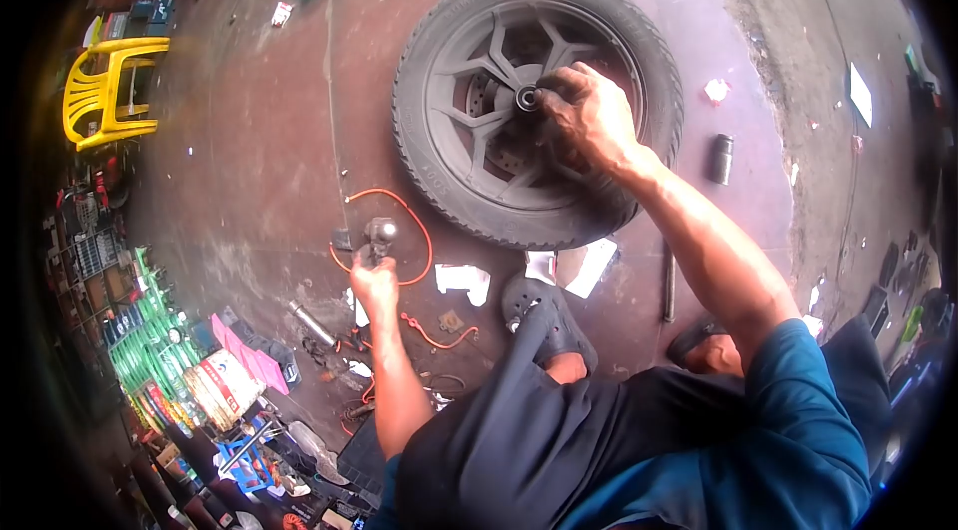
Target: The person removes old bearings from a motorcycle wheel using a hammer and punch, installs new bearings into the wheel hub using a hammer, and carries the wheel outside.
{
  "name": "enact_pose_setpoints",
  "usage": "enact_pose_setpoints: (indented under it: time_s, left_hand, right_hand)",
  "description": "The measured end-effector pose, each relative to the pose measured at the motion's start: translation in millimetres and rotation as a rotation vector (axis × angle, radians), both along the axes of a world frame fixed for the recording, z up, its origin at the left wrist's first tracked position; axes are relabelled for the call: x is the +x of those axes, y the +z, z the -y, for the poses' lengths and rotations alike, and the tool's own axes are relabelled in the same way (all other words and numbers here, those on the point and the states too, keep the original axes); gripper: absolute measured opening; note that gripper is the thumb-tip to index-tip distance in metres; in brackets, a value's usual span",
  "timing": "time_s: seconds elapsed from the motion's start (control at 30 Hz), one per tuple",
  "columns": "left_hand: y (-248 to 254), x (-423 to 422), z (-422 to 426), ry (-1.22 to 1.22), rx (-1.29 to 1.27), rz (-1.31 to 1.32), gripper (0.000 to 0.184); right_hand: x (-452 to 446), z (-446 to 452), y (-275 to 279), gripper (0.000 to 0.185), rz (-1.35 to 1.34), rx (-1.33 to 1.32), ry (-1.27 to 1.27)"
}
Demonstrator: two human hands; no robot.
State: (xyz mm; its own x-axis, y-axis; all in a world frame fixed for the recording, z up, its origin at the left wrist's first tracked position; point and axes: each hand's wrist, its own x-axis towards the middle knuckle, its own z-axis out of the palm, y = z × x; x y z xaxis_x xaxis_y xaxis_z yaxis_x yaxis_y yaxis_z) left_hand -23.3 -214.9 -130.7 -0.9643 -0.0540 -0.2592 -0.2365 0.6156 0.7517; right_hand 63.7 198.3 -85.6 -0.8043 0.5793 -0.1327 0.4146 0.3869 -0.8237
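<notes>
A motorcycle wheel (464, 199) with a black tyre and dark spokes lies flat on the floor. At its hub, my right hand (591, 116) pinches a small round bearing (527, 99) between thumb and fingers. Whether the bearing sits in the hub or just above it, I cannot tell. Off to the wheel's lower left, my left hand (374, 282) is closed around a hammer (380, 230) whose shiny metal head points up at me; its handle is mostly hidden by the fist.
An orange cord (427, 231) loops beside my left hand. Right of the wheel stands a dark cylinder (722, 159), and a metal rod (669, 285) lies below it. White paper scraps (463, 282) lie near my shoe (549, 315). A yellow chair (112, 96) and piled goods (160, 370) line the left.
</notes>
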Motion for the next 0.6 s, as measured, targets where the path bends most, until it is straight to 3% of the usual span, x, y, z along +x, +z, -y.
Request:
enact_pose_setpoints:
  time_s: [0.07, 0.13, 0.23, 0.33, 0.37, 0.47, 0.53, 0.6]
  left_hand:
    - [41, -3, -14, -0.004, -0.003, 0.052, 0.028]
    - [89, 8, -41, 0.072, 0.242, 0.151, 0.025]
    - [128, 25, -84, -0.081, 0.473, 0.144, 0.027]
    - [107, 19, -118, -0.343, 0.376, -0.008, 0.033]
    - [107, 21, -134, -0.389, 0.387, 0.005, 0.035]
    - [118, 14, -187, -0.574, 0.347, -0.130, 0.043]
    - [121, 8, -211, -0.720, 0.256, -0.352, 0.046]
    - [126, 10, -228, -0.754, 0.210, -0.404, 0.041]
  right_hand:
    - [-4, 0, 2, 0.028, -0.015, 0.052, 0.030]
    - [-6, 2, -2, 0.027, -0.032, 0.066, 0.041]
    - [-6, 2, 7, 0.029, -0.060, -0.128, 0.020]
    - [2, 6, 5, 0.038, -0.071, -0.033, -0.019]
    - [9, 10, 7, 0.050, -0.020, 0.052, 0.002]
    - [20, 17, -14, 0.056, -0.012, 0.431, 0.104]
    - [18, 15, -7, 0.055, 0.013, 0.436, 0.144]
    - [16, 14, -11, 0.053, 0.033, 0.433, 0.149]
